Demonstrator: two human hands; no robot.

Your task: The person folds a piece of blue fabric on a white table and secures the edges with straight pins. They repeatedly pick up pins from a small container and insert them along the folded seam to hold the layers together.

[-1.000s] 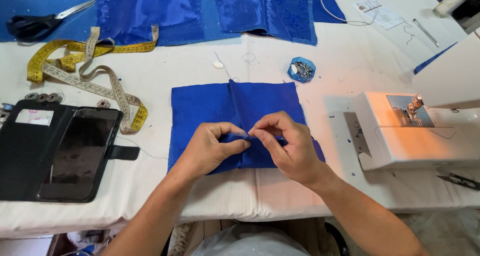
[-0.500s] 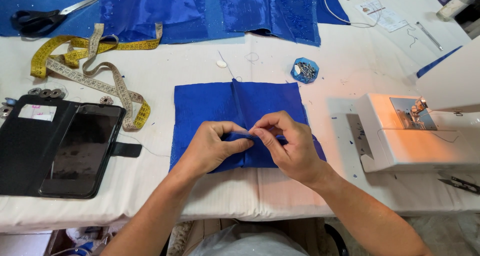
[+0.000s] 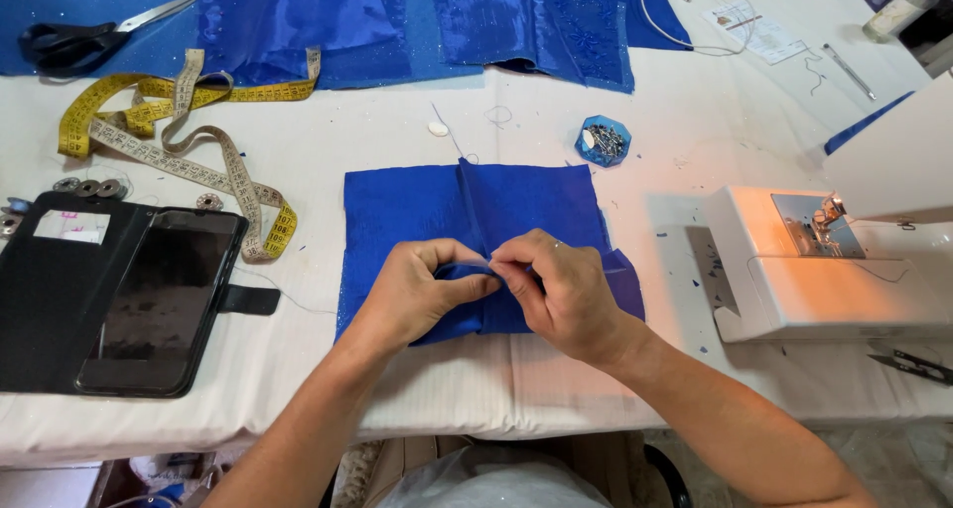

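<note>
I see the left hand [image 3: 422, 294] and right hand [image 3: 566, 294], both grips pinched on a fold of the blue cloth [image 3: 417, 205], which lies mid-counter [image 3: 596, 389] left of the sewing machine [image 3: 824, 270]. Cloth looks light, limp, slippery; best held at the folded edge.

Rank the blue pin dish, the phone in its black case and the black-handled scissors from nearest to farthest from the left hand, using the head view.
From the left hand:
1. Small blue pin dish, up and to the right.
2. Black phone in its open black case, to the left.
3. Black-handled scissors, far upper-left corner, on blue fabric.
</note>
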